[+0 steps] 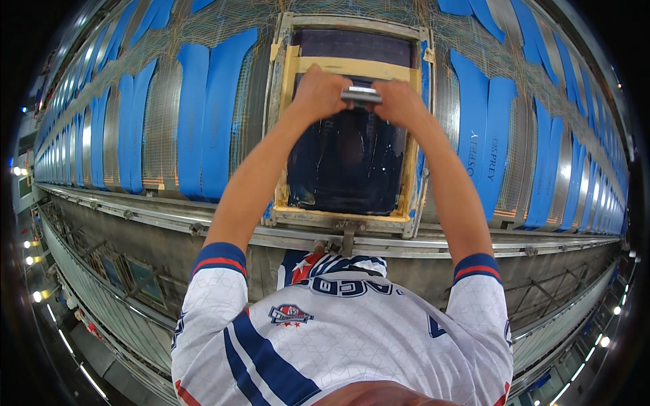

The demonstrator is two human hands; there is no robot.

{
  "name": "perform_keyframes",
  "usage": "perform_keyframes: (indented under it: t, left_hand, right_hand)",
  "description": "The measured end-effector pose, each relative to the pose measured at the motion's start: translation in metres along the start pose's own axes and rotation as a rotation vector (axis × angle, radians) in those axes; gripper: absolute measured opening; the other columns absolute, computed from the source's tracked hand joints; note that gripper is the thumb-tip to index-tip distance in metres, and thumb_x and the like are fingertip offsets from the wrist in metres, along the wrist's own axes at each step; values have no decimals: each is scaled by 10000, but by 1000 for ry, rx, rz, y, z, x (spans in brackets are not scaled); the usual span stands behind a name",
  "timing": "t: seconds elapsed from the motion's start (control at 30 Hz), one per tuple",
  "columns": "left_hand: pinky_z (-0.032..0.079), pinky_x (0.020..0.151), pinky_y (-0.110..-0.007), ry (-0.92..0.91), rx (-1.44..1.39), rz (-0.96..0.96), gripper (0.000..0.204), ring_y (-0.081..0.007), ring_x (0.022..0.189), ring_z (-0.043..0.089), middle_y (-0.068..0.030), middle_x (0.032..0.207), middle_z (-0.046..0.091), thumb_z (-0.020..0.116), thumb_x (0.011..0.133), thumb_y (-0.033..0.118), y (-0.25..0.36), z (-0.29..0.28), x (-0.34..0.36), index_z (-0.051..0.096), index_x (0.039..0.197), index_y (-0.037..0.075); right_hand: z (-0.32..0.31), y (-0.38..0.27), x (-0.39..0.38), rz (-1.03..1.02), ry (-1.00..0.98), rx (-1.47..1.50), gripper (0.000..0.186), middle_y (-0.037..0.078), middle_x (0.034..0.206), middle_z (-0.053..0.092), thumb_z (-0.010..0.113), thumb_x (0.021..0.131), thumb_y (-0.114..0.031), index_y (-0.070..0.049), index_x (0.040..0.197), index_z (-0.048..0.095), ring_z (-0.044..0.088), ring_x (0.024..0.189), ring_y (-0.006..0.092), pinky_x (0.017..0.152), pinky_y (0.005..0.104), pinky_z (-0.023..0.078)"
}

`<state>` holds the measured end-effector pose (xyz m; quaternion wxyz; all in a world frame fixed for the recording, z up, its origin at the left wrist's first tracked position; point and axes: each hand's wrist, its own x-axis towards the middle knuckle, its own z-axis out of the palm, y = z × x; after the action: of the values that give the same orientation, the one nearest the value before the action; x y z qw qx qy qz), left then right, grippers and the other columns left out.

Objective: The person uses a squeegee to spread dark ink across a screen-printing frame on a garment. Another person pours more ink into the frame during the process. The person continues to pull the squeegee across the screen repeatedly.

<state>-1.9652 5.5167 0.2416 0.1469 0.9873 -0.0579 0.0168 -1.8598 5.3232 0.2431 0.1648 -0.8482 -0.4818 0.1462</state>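
Observation:
A framed printing screen (423,61) lies flat ahead of me, its inner border lined with yellowish tape. Dark, glossy ink (345,169) covers most of its mesh, with faint lettering showing through. Across the upper part of the mesh I grip a squeegee (362,95) with a pale metallic handle. My left hand (319,93) is closed round its left end. Round the right end my right hand (401,103) is closed as well. Only the middle of the handle shows between my hands; its blade edge is hidden.
Blue cut fabric pieces (230,101) lie on the long table on both sides of the screen, some with dark print (500,149). Thread-like strands spread over the table. A metal rail (433,245) runs along the near edge, between the screen and my body.

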Motion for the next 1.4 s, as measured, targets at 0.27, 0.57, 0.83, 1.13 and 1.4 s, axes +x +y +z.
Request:
perform_keyframes:
  t: [0.27,0.57,0.83,1.13,1.4]
  left_hand:
    - [442,793,-417,4,-75,-45,242,-271,776,684,-39,791,723,812,731,385,-32,4,41,727,832,182]
    - [403,720,-418,158,-166,38,206,-245,703,645,-26,700,650,826,669,256,63,19,-107,644,723,178]
    - [393,755,-397,100,-135,-12,211,-216,744,640,-22,745,654,823,678,236,93,23,-158,647,766,160]
    - [426,792,-424,-40,-15,-41,217,-248,801,691,-23,807,726,814,752,365,-5,2,5,720,831,186]
    - [430,797,-414,-26,-33,-60,220,-248,766,687,-18,768,719,817,746,374,-21,0,30,730,838,194]
  right_hand:
    - [-6,27,44,126,-95,70,291,193,902,714,762,838,-300,-60,990,696,674,896,414,786,499,527]
    - [38,-61,-99,-62,10,38,172,121,786,672,733,693,-99,-81,836,639,657,834,325,823,453,495]
    - [56,-85,-149,-70,55,82,168,102,792,667,763,745,-162,-94,842,645,648,862,304,836,436,469]
    - [-4,0,7,67,-65,-1,223,166,888,723,753,830,-283,-94,934,698,691,888,378,817,492,528]
    - [-5,15,33,123,-68,99,244,202,895,712,766,825,-241,-56,971,702,678,889,412,777,476,527]
